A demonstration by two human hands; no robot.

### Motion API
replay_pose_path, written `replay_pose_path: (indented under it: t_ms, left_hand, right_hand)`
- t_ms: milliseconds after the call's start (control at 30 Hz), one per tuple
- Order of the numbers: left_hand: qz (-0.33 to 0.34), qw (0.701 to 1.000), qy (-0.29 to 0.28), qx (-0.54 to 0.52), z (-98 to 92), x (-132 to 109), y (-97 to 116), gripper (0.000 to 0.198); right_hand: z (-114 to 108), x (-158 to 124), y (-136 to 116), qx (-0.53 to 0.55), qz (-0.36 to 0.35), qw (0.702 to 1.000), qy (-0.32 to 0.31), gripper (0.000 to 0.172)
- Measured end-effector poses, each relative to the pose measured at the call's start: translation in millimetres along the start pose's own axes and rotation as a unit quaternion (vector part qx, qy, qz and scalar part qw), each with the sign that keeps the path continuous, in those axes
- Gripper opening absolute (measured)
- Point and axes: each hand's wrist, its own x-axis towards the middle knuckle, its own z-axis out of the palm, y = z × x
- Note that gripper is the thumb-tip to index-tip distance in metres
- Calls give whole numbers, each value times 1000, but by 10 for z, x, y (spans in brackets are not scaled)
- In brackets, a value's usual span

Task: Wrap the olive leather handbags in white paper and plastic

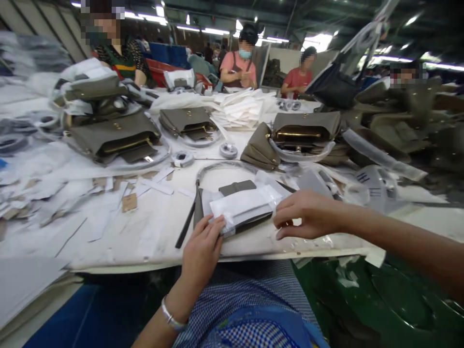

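A handbag point(237, 187) in olive-grey lies in front of me near the table's front edge, with a white padded sheet point(241, 203) and clear plastic over it. Its plastic-wrapped handle point(221, 165) loops out behind, and a dark strap point(186, 224) sticks out at the left. My left hand point(205, 244) rests with extended fingers on the left end of the white sheet. At the right end, my right hand point(308, 213) is bent, its thumb apart from the curled fingers and nothing visible between them. The fingertips are beside the clear plastic; whether they touch it I cannot tell.
More olive handbags stand behind, at the left point(112, 133), middle point(186, 121) and right point(306, 128). Paper scraps point(155, 186) litter the left side. Rolls of wrapped strap point(228, 150) and a white sheet pile point(241, 108) lie farther back. Several people work across the table.
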Motion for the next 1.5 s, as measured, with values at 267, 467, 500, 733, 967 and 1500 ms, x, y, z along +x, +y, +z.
replay_pose_path:
  t_ms: [267, 467, 500, 733, 967, 1500]
  left_hand:
    - [-9, 1000, 6, -26, -1, 0, 16, 32]
    - [1, 999, 25, -32, 21, 6, 8, 29]
    - [4, 999, 26, -34, 27, 5, 6, 30]
    - [-11, 997, 26, -72, 41, -7, -10, 28]
    - [-63, 987, 36, -140, -51, 15, 113, 30]
    - [-96, 989, 88, -73, 177, 16, 165, 30]
  right_hand:
    - [-8, 1150, 91, -146, -74, 978, -128, 22]
    - [105, 1589, 154, -200, -86, 957, -193, 22]
    - [123, 1636, 159, -207, -90, 954, -196, 20]
    - [192, 1839, 158, -242, -90, 934, -246, 13]
    - [191, 1908, 167, -231, -86, 931, -269, 14]
    - [193, 2096, 236, -202, -98, 928, -299, 26]
